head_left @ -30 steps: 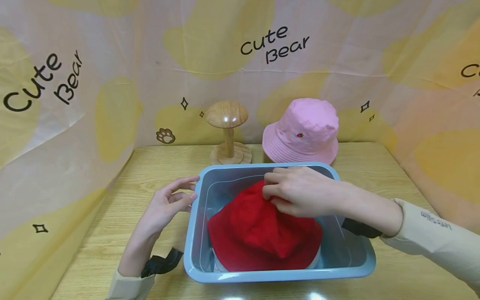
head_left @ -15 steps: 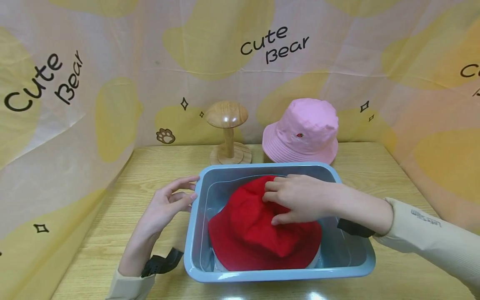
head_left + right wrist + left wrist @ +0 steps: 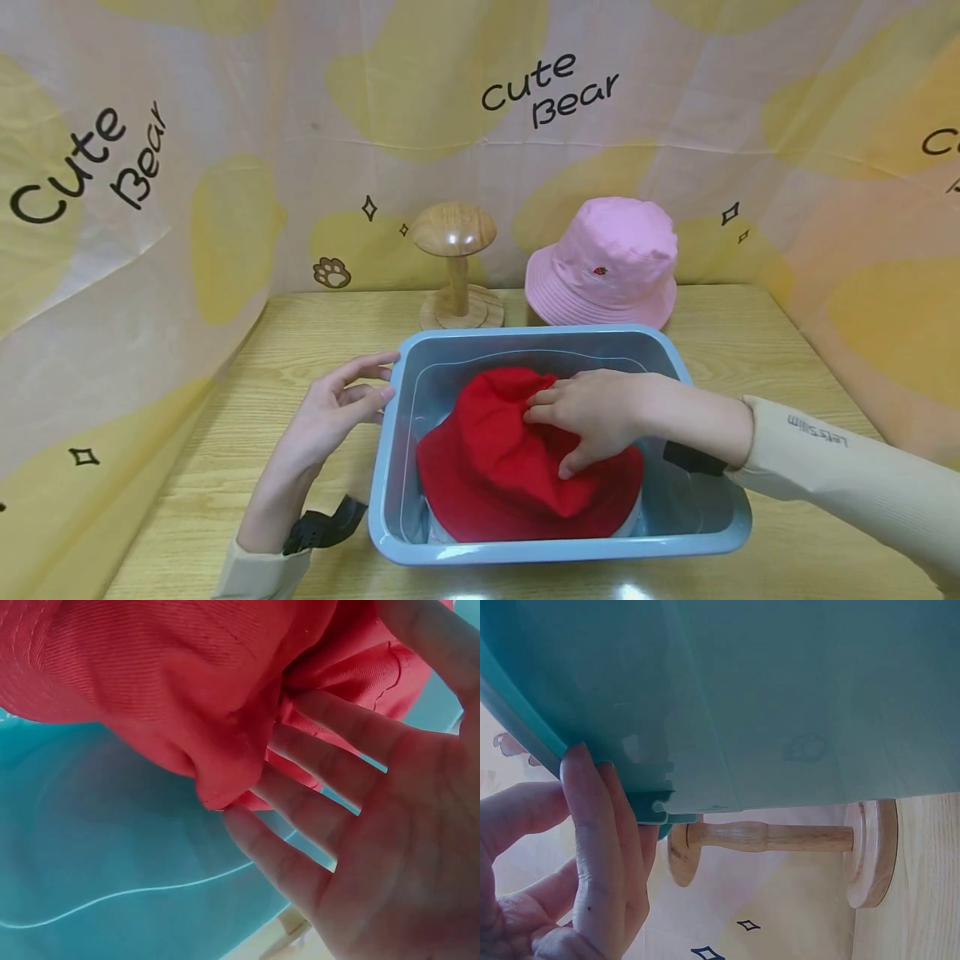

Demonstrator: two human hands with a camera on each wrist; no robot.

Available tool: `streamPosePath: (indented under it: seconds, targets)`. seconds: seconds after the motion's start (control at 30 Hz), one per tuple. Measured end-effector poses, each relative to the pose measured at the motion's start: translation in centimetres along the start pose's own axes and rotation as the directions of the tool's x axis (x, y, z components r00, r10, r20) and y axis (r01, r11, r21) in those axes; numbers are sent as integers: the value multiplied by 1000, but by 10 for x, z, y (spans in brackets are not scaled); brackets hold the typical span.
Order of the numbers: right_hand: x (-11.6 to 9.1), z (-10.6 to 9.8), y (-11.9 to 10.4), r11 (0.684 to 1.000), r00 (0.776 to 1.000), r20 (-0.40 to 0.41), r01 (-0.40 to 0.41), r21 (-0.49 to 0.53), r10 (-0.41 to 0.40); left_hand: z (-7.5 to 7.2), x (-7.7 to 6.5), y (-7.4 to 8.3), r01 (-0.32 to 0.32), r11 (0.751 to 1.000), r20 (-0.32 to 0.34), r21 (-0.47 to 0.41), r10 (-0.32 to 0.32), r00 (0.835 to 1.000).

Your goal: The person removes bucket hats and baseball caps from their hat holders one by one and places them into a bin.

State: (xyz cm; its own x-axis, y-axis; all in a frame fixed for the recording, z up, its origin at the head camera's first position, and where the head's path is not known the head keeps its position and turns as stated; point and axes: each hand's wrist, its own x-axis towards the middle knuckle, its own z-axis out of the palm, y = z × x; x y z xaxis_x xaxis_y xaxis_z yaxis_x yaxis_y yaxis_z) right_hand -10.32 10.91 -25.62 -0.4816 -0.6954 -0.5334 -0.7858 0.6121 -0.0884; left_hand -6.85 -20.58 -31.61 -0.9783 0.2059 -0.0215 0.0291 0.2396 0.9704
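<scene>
A red bucket hat (image 3: 517,467), its crown creased and dented, lies in a light blue plastic tub (image 3: 566,550). My right hand (image 3: 596,412) lies over the crown's right side with fingers extended and spread. In the right wrist view, the fingertips (image 3: 315,761) touch the folded red cloth, and the palm faces the camera. At the tub's left rim is my left hand (image 3: 341,404), its loosely bent fingers touching the rim from outside. The left wrist view shows the fingers (image 3: 592,847) against the rim's edge. Something pale shows beneath the hat's brim; its kind is hidden.
Behind the tub, a wooden hat stand (image 3: 453,233) with a rounded top stands on the wooden table (image 3: 315,325). To its right rests a pink bucket hat (image 3: 615,258) with a small strawberry mark. A patterned cloth (image 3: 420,100) hangs around the back and sides.
My right hand has moved lower and slightly nearer, and its fingers have straightened and spread on the red bucket hat. The crown has sunk and creased. My left hand has stayed in place.
</scene>
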Motion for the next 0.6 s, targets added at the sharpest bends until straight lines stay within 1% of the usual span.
streamPosePath:
  seconds: [0.13, 0.33, 0.5, 0.6]
  targets:
    - [5, 1, -3, 1000, 1000, 10, -4, -17, 5, 0, 0, 0, -5, 1000, 0, 5, 5, 1000]
    - [11, 2, -6, 1000, 1000, 21, -13, -12, 14, 0, 1, -1, -8, 1000, -1, 9, 8, 1000]
    - [13, 4, -6, 1000, 999, 37, -13, 3, 13, 0, 1, -1, -8, 1000, 0, 7, 8, 1000]
    - [11, 4, -3, 999, 999, 33, -13, 29, 13, 0, 1, -1, -7, 1000, 0, 10, 7, 1000]
